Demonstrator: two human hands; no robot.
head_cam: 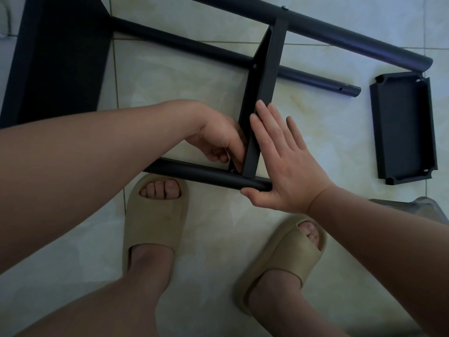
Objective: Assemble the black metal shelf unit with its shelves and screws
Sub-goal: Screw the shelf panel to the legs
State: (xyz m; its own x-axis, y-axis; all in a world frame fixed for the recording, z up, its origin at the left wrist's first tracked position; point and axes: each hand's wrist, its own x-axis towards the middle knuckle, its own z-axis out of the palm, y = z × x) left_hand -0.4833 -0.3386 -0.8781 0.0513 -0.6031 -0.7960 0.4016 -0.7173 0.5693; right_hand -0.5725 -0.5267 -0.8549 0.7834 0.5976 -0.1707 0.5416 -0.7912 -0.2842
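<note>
Here, right hand (284, 166) flat, pressing shelf (264, 76); left hand (218, 135) curled by screw (233, 170), grip unclear.

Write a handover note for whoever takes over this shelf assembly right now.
Left hand: fingers curled inside the upright shelf, at the near screw in its corner; whether they pinch it is hidden.
Right hand: flat, pressing the shelf's outer side, thumb at the near pole end.
Parts: a loose shelf lies on the floor to the right, apart from the rest.
Done: upright shelf runs from the near pole past the middle pole to the far pole; a middle screw shows.
Left: probably finish the near screw, then fit the loose shelf.
</note>
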